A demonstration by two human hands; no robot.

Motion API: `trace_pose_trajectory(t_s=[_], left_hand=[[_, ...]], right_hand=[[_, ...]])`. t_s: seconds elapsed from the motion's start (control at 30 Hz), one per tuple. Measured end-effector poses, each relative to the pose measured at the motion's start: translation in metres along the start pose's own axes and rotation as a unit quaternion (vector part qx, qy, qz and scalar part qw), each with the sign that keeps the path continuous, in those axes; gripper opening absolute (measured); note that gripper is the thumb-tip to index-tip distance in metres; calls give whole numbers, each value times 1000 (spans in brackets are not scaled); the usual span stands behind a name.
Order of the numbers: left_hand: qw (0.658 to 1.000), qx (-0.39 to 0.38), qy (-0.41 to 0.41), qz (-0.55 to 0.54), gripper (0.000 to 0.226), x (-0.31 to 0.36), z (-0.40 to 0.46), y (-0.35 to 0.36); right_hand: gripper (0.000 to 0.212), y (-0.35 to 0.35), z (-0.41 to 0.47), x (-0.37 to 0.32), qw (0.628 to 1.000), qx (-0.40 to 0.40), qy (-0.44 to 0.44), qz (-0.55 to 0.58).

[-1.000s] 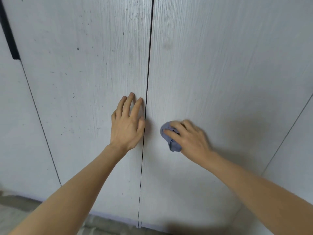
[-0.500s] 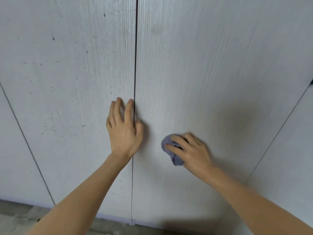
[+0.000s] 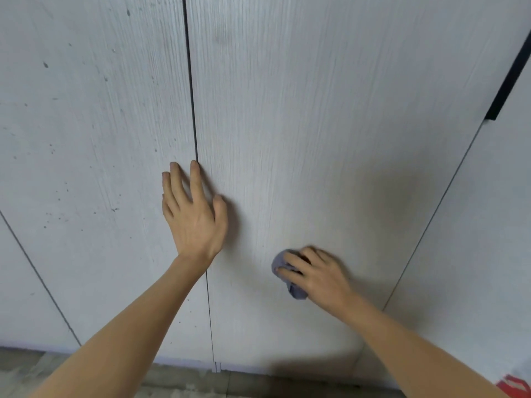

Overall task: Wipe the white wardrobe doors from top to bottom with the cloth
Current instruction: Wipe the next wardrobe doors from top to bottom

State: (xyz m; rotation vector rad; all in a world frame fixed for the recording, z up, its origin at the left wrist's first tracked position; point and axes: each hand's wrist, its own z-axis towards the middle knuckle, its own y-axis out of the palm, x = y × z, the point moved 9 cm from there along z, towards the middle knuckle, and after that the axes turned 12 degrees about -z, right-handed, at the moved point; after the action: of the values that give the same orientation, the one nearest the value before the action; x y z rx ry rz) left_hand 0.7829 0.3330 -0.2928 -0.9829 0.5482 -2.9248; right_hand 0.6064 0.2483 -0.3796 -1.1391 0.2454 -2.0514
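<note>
Right hand (image 3: 319, 275) presses cloth (image 3: 287, 275) on wardrobe door (image 3: 316, 139)

Right hand (image 3: 317, 275) and cloth (image 3: 288, 278) lower on the door (image 3: 330, 139)

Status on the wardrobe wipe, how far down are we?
Done: cannot judge; the right door shows few marks. In hand: the right hand presses the cloth low on that door, while the left hand lies flat across the seam. Left: the strip below the cloth, and the left door, which is speckled.
</note>
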Motion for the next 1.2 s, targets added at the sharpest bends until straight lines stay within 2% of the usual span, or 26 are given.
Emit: trace_pose_trajectory(t_s=[0.03,0.1,0.2,0.27,0.3,0.37,0.43,0.47,0.53,0.63,0.7,0.8,0.87,0.97,1.07,1.13,1.2], left_hand=[[1000,-8,2,8,64,0,-4,2],[999,-26,6,27,65,-2,-11,8],[999,-21,0,37,68,-3,-17,13],[999,-15,-3,39,69,-4,-23,18],[999,-19,2,46,69,-5,-29,21],[996,-48,43,67,68,2,-46,34],[982,-99,129,98,66,18,-72,53],[969,-125,182,112,66,30,-86,64],[936,-171,277,133,68,52,-115,85],[887,-218,377,153,68,79,-144,113],[871,-229,401,167,66,90,-150,127],[875,-226,391,176,63,102,-151,145],[882,-211,379,184,62,103,-154,152],[891,-194,364,191,64,100,-158,159],[891,-181,367,194,65,99,-155,161],[890,-171,376,190,66,99,-154,161],[889,-166,384,186,67,99,-156,162]], right_hand=[[37,-5,-1,7,1000,6,16,14],[31,-35,8,42,994,70,85,24],[55,-74,14,124,960,144,241,8],[59,-79,-1,147,939,171,299,-1],[58,-71,-11,139,944,163,287,-8],[53,-38,-36,93,979,102,178,-22],[46,-5,-68,42,999,8,36,-17],[45,4,-80,31,1000,-28,2,-5],[44,2,-89,39,999,-42,12,19],[45,-33,-80,91,992,47,115,10],[47,-59,-70,137,973,112,204,-16],[44,-78,-79,180,934,164,315,-31],[46,-63,-99,161,947,136,291,-27],[36,-20,-146,96,984,47,171,-6],[43,14,-178,56,992,-66,95,55],[45,8,-175,65,988,-53,116,89],[39,-17,-156,96,983,34,163,79]])
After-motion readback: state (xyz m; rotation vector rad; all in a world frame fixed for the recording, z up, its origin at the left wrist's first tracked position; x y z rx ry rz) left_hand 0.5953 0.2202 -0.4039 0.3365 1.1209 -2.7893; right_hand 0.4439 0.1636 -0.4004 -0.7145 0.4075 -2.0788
